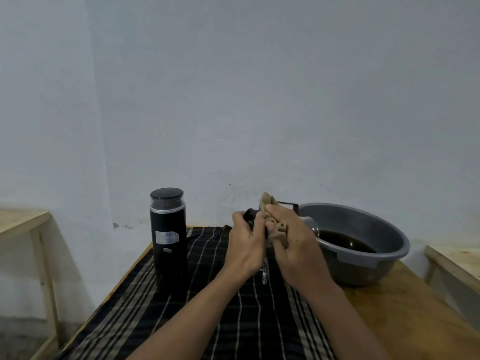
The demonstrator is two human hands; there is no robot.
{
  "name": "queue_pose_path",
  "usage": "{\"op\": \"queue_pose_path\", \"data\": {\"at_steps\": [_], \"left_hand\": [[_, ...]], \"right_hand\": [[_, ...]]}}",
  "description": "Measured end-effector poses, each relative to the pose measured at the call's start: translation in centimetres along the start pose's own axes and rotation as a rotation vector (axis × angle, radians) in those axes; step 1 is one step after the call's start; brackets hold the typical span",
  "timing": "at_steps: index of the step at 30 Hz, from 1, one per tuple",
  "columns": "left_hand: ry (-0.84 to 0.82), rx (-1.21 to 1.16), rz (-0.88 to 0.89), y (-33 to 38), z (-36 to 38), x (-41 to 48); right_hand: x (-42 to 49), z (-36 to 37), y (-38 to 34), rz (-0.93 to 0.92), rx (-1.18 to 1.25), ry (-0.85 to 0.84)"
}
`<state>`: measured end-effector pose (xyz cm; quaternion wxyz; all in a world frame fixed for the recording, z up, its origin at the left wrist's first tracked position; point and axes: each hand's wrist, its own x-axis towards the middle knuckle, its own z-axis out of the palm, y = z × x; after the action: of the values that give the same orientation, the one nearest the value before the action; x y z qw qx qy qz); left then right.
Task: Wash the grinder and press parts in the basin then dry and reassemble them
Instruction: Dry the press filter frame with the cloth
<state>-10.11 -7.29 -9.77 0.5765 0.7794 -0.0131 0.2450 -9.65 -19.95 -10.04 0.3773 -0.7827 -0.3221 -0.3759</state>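
Observation:
My left hand [245, 242] grips the black top of the press plunger [250, 213], held above the striped cloth. The plunger's metal mesh end [265, 272] hangs below my hands. My right hand [291, 240] holds a tan rag [272, 219] bunched against the plunger. A glass press beaker [310, 224] with a black handle frame shows partly behind my right hand. The black grinder [168, 237] stands upright with its lid on, to the left of my hands.
A grey plastic basin [363, 258] with dark water sits on the right of the wooden table [405, 307]. A black striped cloth [207, 320] covers the table's left and middle. Wooden furniture [23, 222] stands at both sides. A wall is close behind.

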Motion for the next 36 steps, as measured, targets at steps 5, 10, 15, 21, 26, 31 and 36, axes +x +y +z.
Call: {"op": "queue_pose_path", "data": {"at_steps": [5,10,15,21,26,31,36], "left_hand": [[0.063,-0.037,0.098,0.4,-1.7,0.0],[0.001,-0.130,-0.225,0.6,0.1,-0.2],[0.027,-0.345,-0.390,0.7,0.4,-0.2],[-0.264,-0.817,-0.727,1.4,-0.8,0.4],[-0.347,-0.681,-0.653,1.0,-1.1,0.7],[-0.342,-0.575,-0.667,0.3,-2.5,0.4],[-0.322,-0.601,-0.609,0.6,-1.2,0.2]], "right_hand": [[-0.9,-1.0,3.9,-0.126,-0.203,0.034],[-1.5,1.0,2.3,-0.078,-0.101,0.163],[-2.1,1.7,3.5,-0.137,-0.145,0.096],[-1.4,1.1,2.7,-0.280,-0.024,0.124],[-1.9,1.3,5.0,-0.461,-0.126,0.016],[-0.2,-1.7,5.3,0.087,0.069,0.256],[1.0,-1.2,1.7,0.251,0.220,0.449]]}}
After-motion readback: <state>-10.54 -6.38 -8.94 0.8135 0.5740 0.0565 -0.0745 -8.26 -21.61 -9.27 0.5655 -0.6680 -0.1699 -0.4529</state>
